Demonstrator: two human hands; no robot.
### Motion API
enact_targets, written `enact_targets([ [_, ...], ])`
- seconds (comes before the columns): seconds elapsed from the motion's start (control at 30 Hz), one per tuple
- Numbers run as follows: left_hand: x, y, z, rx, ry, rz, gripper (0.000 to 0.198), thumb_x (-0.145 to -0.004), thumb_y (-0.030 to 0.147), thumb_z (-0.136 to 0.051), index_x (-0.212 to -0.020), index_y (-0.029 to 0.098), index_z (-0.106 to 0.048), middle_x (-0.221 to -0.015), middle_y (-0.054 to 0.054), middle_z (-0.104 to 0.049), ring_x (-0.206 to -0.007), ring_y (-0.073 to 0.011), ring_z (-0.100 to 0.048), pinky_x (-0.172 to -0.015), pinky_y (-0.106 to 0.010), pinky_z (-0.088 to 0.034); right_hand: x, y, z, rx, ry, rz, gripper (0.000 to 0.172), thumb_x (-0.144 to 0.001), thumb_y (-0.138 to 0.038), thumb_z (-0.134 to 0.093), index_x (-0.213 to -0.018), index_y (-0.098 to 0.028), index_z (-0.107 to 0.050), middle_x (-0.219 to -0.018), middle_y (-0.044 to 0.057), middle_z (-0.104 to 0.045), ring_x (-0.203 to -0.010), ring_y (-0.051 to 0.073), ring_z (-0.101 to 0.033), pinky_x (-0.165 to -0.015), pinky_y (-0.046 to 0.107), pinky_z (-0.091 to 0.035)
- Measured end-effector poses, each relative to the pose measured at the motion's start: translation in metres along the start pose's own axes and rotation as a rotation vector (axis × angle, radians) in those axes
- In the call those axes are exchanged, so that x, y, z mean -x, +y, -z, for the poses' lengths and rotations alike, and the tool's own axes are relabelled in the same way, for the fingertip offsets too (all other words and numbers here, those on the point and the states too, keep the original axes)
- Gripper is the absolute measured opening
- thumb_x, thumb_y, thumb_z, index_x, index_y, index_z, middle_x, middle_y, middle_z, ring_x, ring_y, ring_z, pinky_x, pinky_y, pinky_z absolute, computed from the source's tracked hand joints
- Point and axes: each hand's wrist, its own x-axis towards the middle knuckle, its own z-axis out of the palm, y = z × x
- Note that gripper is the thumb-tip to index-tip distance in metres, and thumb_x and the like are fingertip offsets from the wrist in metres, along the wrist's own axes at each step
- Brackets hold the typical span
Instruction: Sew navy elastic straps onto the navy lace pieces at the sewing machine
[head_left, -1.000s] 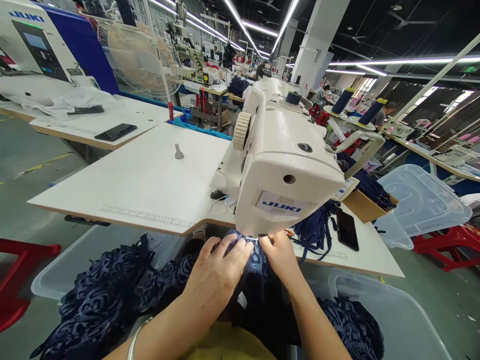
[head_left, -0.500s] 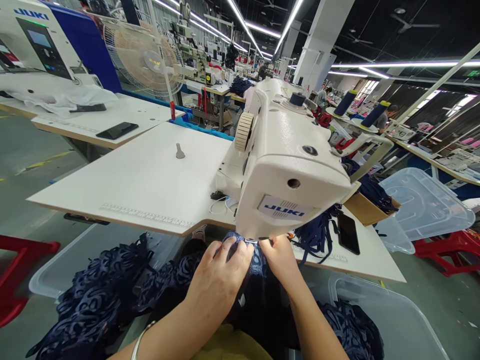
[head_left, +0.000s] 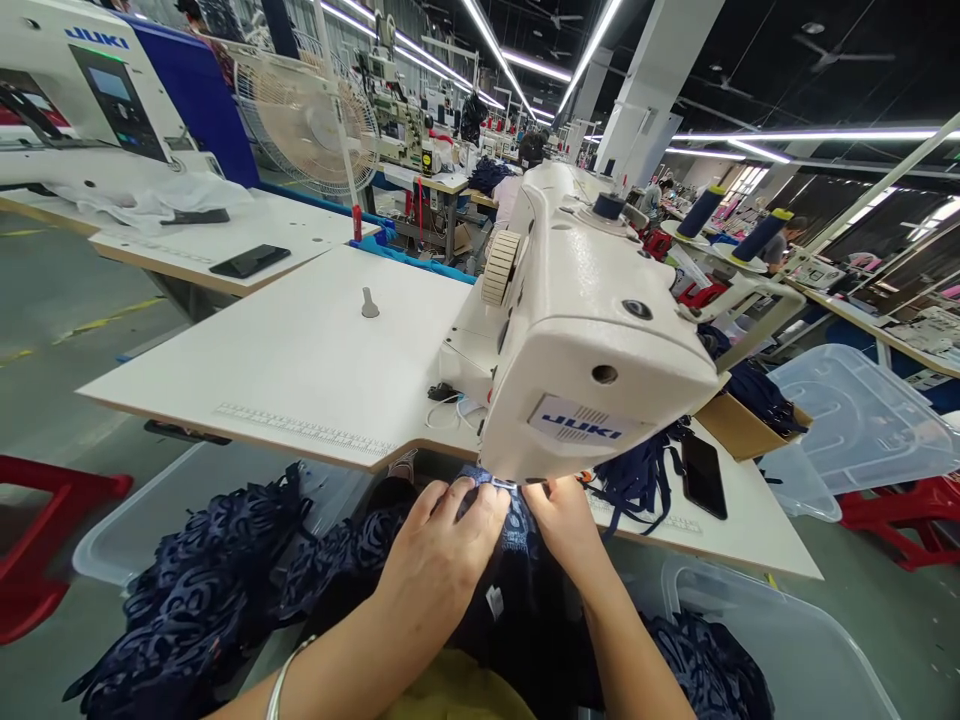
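A blue patterned lace-like fabric [head_left: 517, 528] lies under the head of a white sewing machine [head_left: 592, 290]. My left hand [head_left: 446, 540] is closed on its left side, fingertips pressed down near the needle area. On the other side, my right hand [head_left: 564, 515] pinches the fabric's edge close beneath the machine head. The needle and presser foot are hidden by the head. A small white tag [head_left: 495, 602] shows on the dark material below my hands. Navy lace pieces [head_left: 217, 570] trail from the left towards my lap.
Clear plastic bins [head_left: 97, 540] stand below the table [head_left: 315, 350] on both sides. Dark straps [head_left: 637, 480] and a phone [head_left: 703, 475] lie right of the machine. A cardboard box [head_left: 731, 425] holds more navy pieces. Red stools [head_left: 60, 540] flank the station.
The view has shifted slightly, so the surroundings sit a little further right. Both hands stay on the fabric, almost unmoved. The white tag below them shows more fully.
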Motion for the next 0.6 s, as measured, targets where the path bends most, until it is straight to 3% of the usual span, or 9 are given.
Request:
enact_targets([
  [0.37,-0.0001,-0.0002,-0.0026,0.035,0.018,-0.003,0.033,-0.092,0.009,-0.038,-0.111,0.017,-0.064,-0.104,-0.002,-0.069,-0.098,-0.0224,-0.059,-0.088,-0.039,-0.035,-0.0016,0.0033,0.0001,-0.011,0.003,-0.012,0.004,-0.08,-0.02,-0.045,-0.076,-0.02,-0.046,-0.06,-0.006,-0.049,-0.057,0.012,-0.044,-0.059,0.024,-0.034],
  [0.5,-0.0025,0.0041,0.0008,0.117,0.001,0.023,0.033,-0.097,0.026,-0.036,-0.112,0.016,-0.064,-0.108,-0.004,-0.069,-0.101,-0.0242,-0.057,-0.09,-0.041,-0.035,-0.0016,0.0065,0.0005,-0.048,0.007,-0.012,0.005,-0.081,-0.021,-0.045,-0.076,-0.021,-0.042,-0.058,-0.008,-0.042,-0.055,0.011,-0.04,-0.057,0.023,-0.031],
  [0.6,-0.002,0.0077,0.0022,0.141,-0.014,0.035,0.045,-0.097,0.044,-0.035,-0.113,0.014,-0.064,-0.113,-0.006,-0.067,-0.103,-0.0273,-0.056,-0.093,-0.043,-0.034,-0.0005,0.0076,0.0006,-0.047,0.033,-0.037,0.011,-0.08,-0.02,-0.045,-0.071,-0.022,-0.039,-0.057,-0.009,-0.037,-0.054,0.011,-0.038,-0.054,0.023,-0.029],
])
